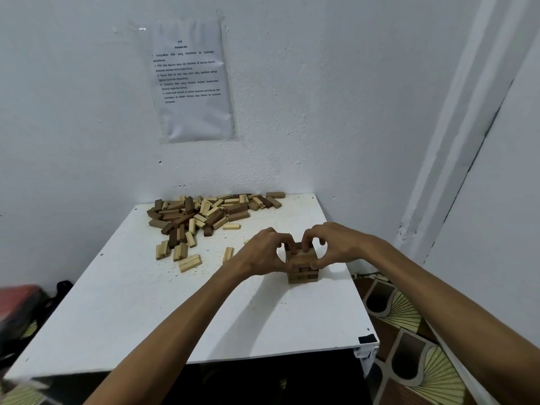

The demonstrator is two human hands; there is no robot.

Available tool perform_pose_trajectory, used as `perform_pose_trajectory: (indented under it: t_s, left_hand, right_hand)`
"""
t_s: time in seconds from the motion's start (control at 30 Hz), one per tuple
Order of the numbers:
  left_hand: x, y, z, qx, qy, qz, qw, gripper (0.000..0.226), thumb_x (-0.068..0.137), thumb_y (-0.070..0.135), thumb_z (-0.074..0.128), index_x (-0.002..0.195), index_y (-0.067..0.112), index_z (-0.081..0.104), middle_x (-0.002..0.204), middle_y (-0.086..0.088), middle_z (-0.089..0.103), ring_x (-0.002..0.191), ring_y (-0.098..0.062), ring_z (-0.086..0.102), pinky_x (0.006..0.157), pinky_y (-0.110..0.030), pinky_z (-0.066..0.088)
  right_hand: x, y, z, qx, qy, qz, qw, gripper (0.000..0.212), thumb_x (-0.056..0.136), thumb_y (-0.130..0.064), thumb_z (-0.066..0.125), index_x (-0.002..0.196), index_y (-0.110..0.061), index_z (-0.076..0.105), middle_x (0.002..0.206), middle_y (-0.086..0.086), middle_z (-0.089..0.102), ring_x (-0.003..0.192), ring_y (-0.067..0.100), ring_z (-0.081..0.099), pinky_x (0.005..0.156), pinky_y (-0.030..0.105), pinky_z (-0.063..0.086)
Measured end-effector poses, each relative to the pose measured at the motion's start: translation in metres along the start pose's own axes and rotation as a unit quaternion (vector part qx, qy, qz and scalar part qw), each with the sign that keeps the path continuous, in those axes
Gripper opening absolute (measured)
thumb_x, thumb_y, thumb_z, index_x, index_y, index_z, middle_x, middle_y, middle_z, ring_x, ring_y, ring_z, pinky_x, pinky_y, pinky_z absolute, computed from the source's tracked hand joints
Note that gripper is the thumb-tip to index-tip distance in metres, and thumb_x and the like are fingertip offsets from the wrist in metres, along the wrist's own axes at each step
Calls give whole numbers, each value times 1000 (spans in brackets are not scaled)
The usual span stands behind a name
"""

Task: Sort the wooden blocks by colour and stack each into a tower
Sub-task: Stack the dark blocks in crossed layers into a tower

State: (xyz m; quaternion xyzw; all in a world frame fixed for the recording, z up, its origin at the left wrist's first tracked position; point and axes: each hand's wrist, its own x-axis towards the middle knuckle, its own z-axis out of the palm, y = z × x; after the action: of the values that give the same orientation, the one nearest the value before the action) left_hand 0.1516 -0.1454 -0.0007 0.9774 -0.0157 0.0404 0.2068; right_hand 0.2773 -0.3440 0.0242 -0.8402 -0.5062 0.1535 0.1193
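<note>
We've got a white surface point(140, 305) pushed into the corner. The mixed pile of blocks point(204, 214), dark and light ones jumbled together, sits at its far edge by the wall. Nearer us on the right side, our left hand point(260, 254) and right hand point(340, 244) are wrapped around the short dark tower point(302, 268), one from each side. Fingertips curl onto its top layer and thumbs press its front. A few loose light blocks point(190, 263) lie to the left, between pile and tower.

Left hand point(261, 253), right hand point(341, 244) and forearms point(181, 325) are bare.
</note>
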Motion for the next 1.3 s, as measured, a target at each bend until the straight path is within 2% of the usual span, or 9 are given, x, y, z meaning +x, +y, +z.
perform_pose_trajectory:
  t_s: [0.13,0.37,0.6,0.8,1.3]
  left_hand:
    - [0,-3,5,-34,6,-17,999,47,74,37,85,115,28,63,112,11,67,102,-13,53,86,-35,49]
    - [-4,-4,9,-82,13,-24,996,51,77,31,86,122,23,61,119,8,67,107,-14,55,90,-31,48]
    - [-8,-8,16,-108,22,-17,994,57,74,29,90,121,22,59,114,12,64,107,-15,55,86,-27,45]
    - [-8,-9,21,-116,38,-15,992,56,74,29,90,120,21,58,114,12,65,105,-14,57,78,-12,39]
    - [-7,-15,24,-131,38,-29,990,66,74,31,90,129,22,56,121,9,65,108,-14,59,81,-13,40]
  right_hand:
    - [1,4,3,26,-7,15,1000,48,78,-39,84,116,-34,54,121,-15,59,109,15,53,79,31,46]
    - [1,5,6,50,-12,31,998,78,82,-37,83,146,-31,40,132,-12,54,108,15,56,72,19,41]
    - [3,10,11,67,-6,35,997,79,82,-34,82,149,-28,39,132,-11,52,107,15,57,68,16,41]
    - [5,13,12,60,-1,37,998,81,82,-36,82,151,-24,40,138,-8,51,108,15,58,72,18,43]
    - [5,13,13,46,5,24,999,74,83,-36,81,147,-22,47,136,-7,52,108,13,58,77,19,45]
